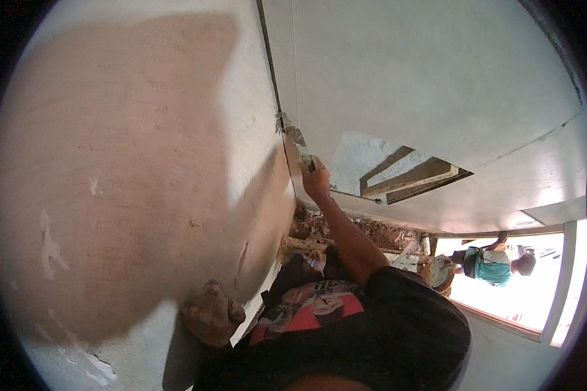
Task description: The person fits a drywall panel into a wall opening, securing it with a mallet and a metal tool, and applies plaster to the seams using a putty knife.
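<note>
My right hand (316,178) reaches up to the inner corner of two pale walls. It is closed on the handle of what looks like a trowel (292,156), whose flat blade lies along the corner joint. Grey mortar (295,135) clings to the joint just above the blade. Low beside the left wall, my left hand (212,315) is closed with its fingers curled. What it holds, if anything, is hidden in shade; a pale edge shows just beneath it.
The left wall (111,169) has a broad brownish plastered patch. A rectangular hole (414,174) with wood inside cuts the other wall. Dirt and rubble (326,225) lie below. At right, a person in a teal shirt (492,266) is by a bright opening, near a round basin (439,272).
</note>
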Demonstrator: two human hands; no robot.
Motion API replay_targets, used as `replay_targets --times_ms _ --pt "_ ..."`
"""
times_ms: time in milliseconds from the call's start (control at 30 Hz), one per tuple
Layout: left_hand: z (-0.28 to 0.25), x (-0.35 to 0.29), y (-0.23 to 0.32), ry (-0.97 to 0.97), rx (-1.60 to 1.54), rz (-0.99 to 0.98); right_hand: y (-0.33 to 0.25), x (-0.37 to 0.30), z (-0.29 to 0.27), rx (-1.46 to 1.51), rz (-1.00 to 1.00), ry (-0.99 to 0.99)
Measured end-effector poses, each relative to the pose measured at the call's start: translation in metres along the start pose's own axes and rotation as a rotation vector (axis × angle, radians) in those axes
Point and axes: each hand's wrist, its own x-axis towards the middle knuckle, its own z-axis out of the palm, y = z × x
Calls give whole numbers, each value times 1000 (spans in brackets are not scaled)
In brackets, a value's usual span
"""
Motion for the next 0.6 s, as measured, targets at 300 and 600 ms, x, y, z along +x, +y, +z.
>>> replay_targets --times_ms 300,600 --pt "219 -41 -38 -174 -888 -1402 47 -81 -93 -199 203 -287" --pt "406 6 -131 172 -1203 -1801 93 -131 -200 -301 401 -197"
